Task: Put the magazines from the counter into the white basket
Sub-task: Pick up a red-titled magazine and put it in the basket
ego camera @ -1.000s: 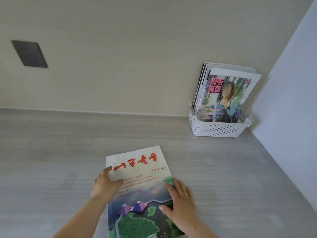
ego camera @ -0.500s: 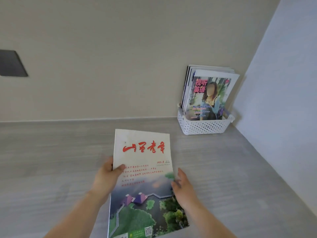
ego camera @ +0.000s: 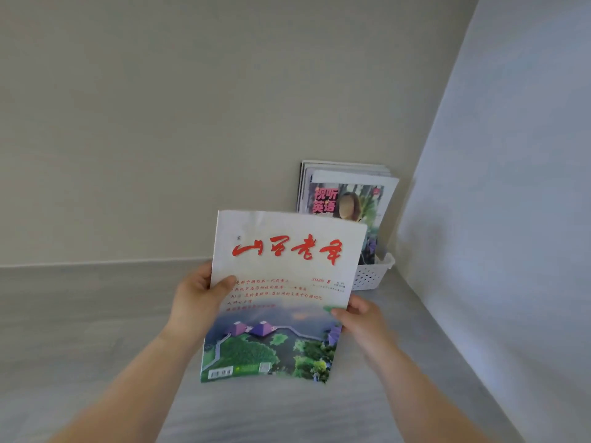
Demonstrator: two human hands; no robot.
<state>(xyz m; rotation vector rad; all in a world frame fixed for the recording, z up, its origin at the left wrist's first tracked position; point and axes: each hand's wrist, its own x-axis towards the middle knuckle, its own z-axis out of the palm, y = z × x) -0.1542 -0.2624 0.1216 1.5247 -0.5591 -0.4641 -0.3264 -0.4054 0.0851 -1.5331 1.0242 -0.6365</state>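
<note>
Grey counter (ego camera: 96, 314), seemingly lifted magazine (ego camera: 281, 295)

home | grey counter (ego camera: 96, 314) | plain wall (ego camera: 160, 123) | magazine basket (ego camera: 372, 276)

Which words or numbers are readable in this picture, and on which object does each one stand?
"山西老年": large red title on the magazine held by the left hand and right hand.
"8": issue number under that title; the year beside it is blurred.
Red lines and bottom labels on the same cover: too blurred to read.
"视听英语": pink title on the front magazine in the basket, standing in the white basket.
</note>
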